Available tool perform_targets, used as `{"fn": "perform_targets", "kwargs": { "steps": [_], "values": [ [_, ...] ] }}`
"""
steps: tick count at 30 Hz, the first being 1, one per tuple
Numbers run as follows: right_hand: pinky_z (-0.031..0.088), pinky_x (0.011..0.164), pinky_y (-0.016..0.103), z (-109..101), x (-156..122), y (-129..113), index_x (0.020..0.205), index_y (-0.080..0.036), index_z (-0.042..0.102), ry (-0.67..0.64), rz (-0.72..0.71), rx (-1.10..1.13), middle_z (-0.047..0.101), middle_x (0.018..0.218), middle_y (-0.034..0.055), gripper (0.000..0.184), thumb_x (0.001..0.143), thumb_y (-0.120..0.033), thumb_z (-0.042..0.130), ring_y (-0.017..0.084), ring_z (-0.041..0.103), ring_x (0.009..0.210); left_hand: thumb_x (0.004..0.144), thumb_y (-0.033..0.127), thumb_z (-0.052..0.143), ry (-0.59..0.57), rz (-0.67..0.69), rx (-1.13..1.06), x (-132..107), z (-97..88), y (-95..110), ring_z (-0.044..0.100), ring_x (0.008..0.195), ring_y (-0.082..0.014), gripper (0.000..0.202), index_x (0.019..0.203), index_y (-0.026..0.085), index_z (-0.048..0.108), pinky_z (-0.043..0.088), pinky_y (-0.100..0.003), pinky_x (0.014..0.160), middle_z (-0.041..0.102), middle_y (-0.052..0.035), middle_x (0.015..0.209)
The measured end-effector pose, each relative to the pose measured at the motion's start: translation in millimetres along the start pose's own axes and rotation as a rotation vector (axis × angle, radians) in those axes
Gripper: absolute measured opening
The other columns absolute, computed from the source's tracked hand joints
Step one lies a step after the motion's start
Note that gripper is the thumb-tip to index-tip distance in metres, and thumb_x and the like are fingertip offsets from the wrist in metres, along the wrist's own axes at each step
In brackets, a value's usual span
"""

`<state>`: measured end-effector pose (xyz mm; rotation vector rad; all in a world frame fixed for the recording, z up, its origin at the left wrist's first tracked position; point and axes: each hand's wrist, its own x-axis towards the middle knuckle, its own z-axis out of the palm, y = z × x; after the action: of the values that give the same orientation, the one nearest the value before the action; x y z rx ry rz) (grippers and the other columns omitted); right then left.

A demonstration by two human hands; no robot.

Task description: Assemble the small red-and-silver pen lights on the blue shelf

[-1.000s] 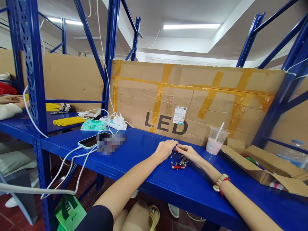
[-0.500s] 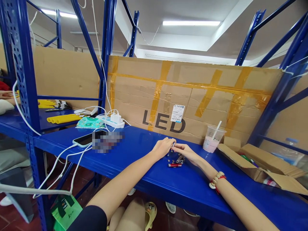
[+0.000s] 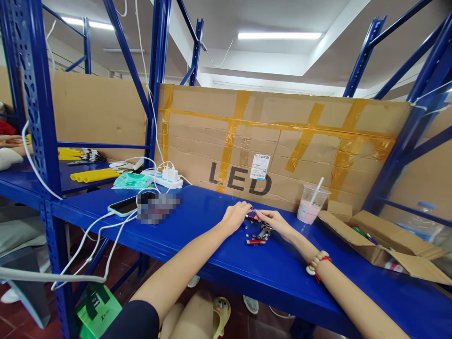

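Observation:
My left hand (image 3: 236,217) rests low over the blue tabletop, fingers curled round something small that I cannot make out. A red piece (image 3: 250,217) shows just under its fingertips, with a bit of blue beside it. Close by on the right, my right hand (image 3: 275,220) is closed in a pinch, its fingertips almost meeting the left ones; what it grips is too small to name. Between and below the hands lie a little pile of silvery metal parts (image 3: 263,231) and a short red metal tube (image 3: 255,242).
Right of the hands stand a plastic cup (image 3: 312,203) of pink drink with a straw and an open cardboard box (image 3: 384,240). On the left are a phone (image 3: 123,206), a power strip (image 3: 169,178) with white cables and yellow tubes (image 3: 94,174). A cardboard panel (image 3: 282,141) backs the table.
Both hands have shifted slightly, the left one downward and the fingertips a little apart. A red piece and a bit of blue now show under the left fingertips.

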<state>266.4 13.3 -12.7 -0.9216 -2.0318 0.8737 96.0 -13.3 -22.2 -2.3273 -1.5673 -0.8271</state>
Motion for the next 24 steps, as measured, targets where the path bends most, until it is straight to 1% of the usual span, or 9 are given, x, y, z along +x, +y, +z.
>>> {"fn": "perform_targets", "kwargs": {
  "steps": [2,4,7,9,13,16,18,20,24],
  "values": [
    [0.046,0.079,0.037,-0.6,1.3,3.7,0.091,-0.016,0.073,0.023,-0.007,0.007,0.07,0.081,0.0068,0.057,0.064,-0.064,0.06,0.017,0.059,0.072,0.094,0.03,0.034,-0.007,-0.013,0.017,-0.3,-0.5,0.9,0.054,0.096,-0.0154,0.023,0.103,0.02,0.052,0.043,-0.024,0.075,0.058,-0.0031,0.105],
    [0.047,0.08,0.038,-0.6,2.3,6.6,0.1,-0.018,0.07,0.044,-0.014,0.014,0.071,0.091,0.0078,0.059,0.063,-0.063,0.061,0.019,0.061,0.079,0.094,0.032,0.035,-0.011,-0.027,0.034,-1.4,-1.3,1.7,0.055,0.096,-0.0165,0.023,0.102,0.02,0.052,0.043,-0.024,0.074,0.057,-0.004,0.105],
    [0.048,0.081,0.038,-0.6,3.2,9.0,0.104,-0.02,0.069,0.071,-0.022,0.013,0.069,0.102,0.0086,0.058,0.062,-0.06,0.063,0.022,0.062,0.087,0.094,0.034,0.033,-0.01,-0.047,0.057,-3.6,-1.4,2.9,0.056,0.095,-0.0182,0.025,0.103,0.019,0.051,0.044,-0.026,0.072,0.058,-0.0052,0.104],
    [0.049,0.08,0.037,-1.1,3.8,9.9,0.101,-0.019,0.07,0.091,-0.028,0.001,0.07,0.1,0.0092,0.056,0.063,-0.059,0.064,0.022,0.063,0.086,0.095,0.033,0.029,-0.01,-0.06,0.071,-4.3,-0.6,3.7,0.056,0.094,-0.0192,0.028,0.102,0.017,0.051,0.045,-0.027,0.072,0.058,-0.0067,0.103],
    [0.051,0.074,0.036,-1.5,5.3,11.4,0.095,-0.017,0.072,0.13,-0.058,-0.035,0.071,0.091,0.0092,0.054,0.063,-0.06,0.062,0.021,0.063,0.076,0.095,0.031,0.026,-0.017,-0.084,0.091,-3.9,1.1,4.8,0.057,0.093,-0.0191,0.031,0.098,0.015,0.051,0.045,-0.027,0.072,0.059,-0.009,0.104],
    [0.052,0.068,0.034,-0.2,6.3,12.2,0.091,-0.016,0.073,0.144,-0.09,-0.069,0.072,0.084,0.0085,0.052,0.065,-0.06,0.061,0.019,0.063,0.068,0.096,0.03,0.025,-0.015,-0.082,0.091,-3.2,0.7,4.8,0.057,0.093,-0.0181,0.029,0.101,0.016,0.05,0.045,-0.026,0.072,0.059,-0.0086,0.104],
    [0.051,0.066,0.034,0.5,6.6,11.9,0.089,-0.016,0.073,0.157,-0.118,-0.097,0.072,0.081,0.008,0.051,0.066,-0.059,0.06,0.019,0.063,0.067,0.096,0.029,0.023,-0.007,-0.073,0.087,-3.0,-0.1,4.7,0.057,0.094,-0.018,0.029,0.102,0.016,0.049,0.044,-0.026,0.073,0.059,-0.0082,0.104],
    [0.051,0.066,0.034,0.1,6.1,10.5,0.089,-0.016,0.073,0.182,-0.148,-0.135,0.071,0.079,0.0075,0.048,0.068,-0.057,0.059,0.02,0.063,0.068,0.096,0.03,0.023,-0.002,-0.066,0.085,-3.0,-0.6,4.7,0.056,0.095,-0.0183,0.029,0.102,0.017,0.048,0.044,-0.026,0.073,0.059,-0.0079,0.103],
    [0.048,0.071,0.035,-2.5,4.0,5.9,0.087,-0.017,0.073,0.232,-0.213,-0.224,0.07,0.076,0.0067,0.037,0.072,-0.047,0.058,0.021,0.063,0.071,0.095,0.036,0.029,-0.002,-0.06,0.084,-3.2,0.5,4.3,0.056,0.095,-0.0194,0.029,0.097,0.017,0.05,0.044,-0.027,0.072,0.059,-0.0079,0.102]
  ]
}}
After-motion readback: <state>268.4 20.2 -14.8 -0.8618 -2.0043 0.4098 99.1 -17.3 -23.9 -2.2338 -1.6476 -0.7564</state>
